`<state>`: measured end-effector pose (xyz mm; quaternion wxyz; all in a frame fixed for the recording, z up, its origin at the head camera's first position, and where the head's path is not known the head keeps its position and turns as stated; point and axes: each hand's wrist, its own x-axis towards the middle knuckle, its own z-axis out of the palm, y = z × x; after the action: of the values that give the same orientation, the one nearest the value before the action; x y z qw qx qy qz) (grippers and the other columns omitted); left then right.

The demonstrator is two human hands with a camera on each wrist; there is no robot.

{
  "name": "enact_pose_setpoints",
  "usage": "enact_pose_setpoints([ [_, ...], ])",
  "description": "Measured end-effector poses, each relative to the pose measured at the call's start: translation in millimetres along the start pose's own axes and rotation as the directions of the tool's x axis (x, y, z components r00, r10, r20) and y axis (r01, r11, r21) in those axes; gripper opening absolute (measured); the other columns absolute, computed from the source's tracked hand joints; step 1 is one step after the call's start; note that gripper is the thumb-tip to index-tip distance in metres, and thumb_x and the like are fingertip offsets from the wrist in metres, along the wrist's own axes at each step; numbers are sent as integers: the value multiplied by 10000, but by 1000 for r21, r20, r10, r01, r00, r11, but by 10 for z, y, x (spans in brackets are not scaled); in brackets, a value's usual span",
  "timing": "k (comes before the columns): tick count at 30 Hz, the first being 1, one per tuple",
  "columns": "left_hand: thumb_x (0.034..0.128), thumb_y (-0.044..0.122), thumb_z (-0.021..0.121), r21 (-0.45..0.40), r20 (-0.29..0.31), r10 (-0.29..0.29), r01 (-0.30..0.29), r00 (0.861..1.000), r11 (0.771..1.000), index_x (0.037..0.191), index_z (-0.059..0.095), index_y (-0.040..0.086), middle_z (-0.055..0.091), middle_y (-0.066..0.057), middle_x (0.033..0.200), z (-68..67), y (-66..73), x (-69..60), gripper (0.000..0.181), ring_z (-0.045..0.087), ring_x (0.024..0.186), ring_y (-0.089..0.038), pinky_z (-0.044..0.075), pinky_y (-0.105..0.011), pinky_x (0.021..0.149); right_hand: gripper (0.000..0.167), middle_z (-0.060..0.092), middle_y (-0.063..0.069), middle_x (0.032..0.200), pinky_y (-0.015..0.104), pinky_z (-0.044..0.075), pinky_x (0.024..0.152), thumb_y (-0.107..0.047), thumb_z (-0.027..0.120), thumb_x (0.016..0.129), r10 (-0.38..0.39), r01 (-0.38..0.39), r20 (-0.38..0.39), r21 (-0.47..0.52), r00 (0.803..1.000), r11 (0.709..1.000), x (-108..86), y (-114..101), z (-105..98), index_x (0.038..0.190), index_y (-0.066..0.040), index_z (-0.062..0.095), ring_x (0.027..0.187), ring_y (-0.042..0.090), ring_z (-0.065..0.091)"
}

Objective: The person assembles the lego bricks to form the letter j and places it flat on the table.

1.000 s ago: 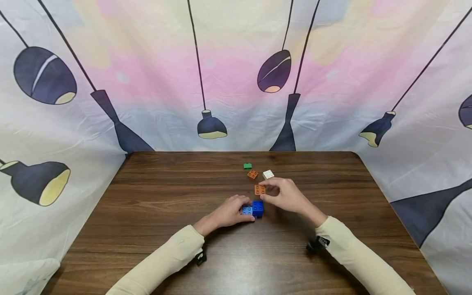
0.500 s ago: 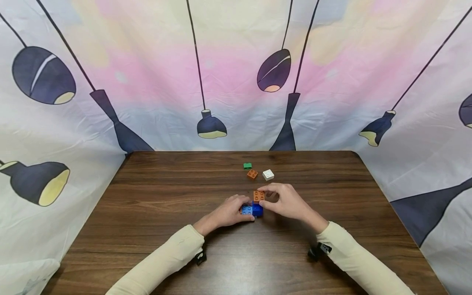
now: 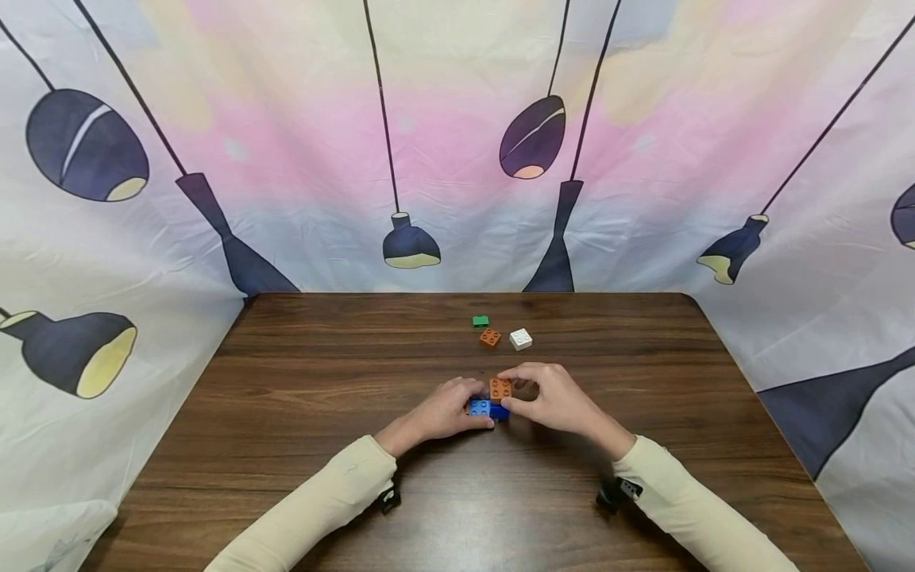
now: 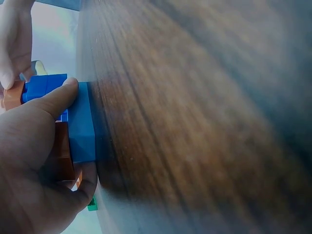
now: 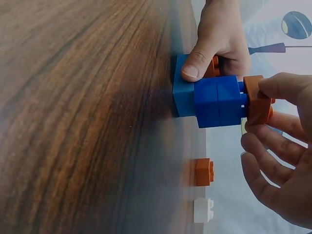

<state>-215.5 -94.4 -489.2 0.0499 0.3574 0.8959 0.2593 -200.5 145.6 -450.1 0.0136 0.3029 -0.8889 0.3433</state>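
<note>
My left hand grips a light blue brick that lies on the table, thumb on its near side. An orange brick sits on it beside that hand's palm. Two dark blue bricks are stacked on the light blue one's other end. My right hand pinches another orange brick between thumb and fingers, directly over the dark blue stack. In the right wrist view the dark blue studs show in a narrow gap beneath this orange brick.
Behind the hands on the wooden table lie a loose orange brick, a white brick and a green brick. A printed cloth hangs along the table's back edge.
My right hand has brought the orange brick toward me, from behind the dark blue stack to over it. My left hand has kept its grip in the same place.
</note>
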Motion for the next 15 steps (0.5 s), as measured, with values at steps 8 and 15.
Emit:
enact_pose_setpoints([
  [8,908,366,791,-1,-7,15,-15,1000,1000,1145,679,99,700,8,1042,1,-10,0,374,590,903,-114,480,-301,784,368,740,12,1118,351,577,756,-315,776,919,-21,21,12,13,1000,1000,-15,18,9,1236,-132,734,929,156,699],
  [15,908,372,791,5,0,3,-3,1000,1000,1165,679,85,705,0,1056,4,-9,-2,401,589,907,-111,479,-296,785,363,744,18,1116,289,573,745,-294,784,919,-18,16,34,71,999,997,6,51,13,1235,-119,742,915,120,692],
])
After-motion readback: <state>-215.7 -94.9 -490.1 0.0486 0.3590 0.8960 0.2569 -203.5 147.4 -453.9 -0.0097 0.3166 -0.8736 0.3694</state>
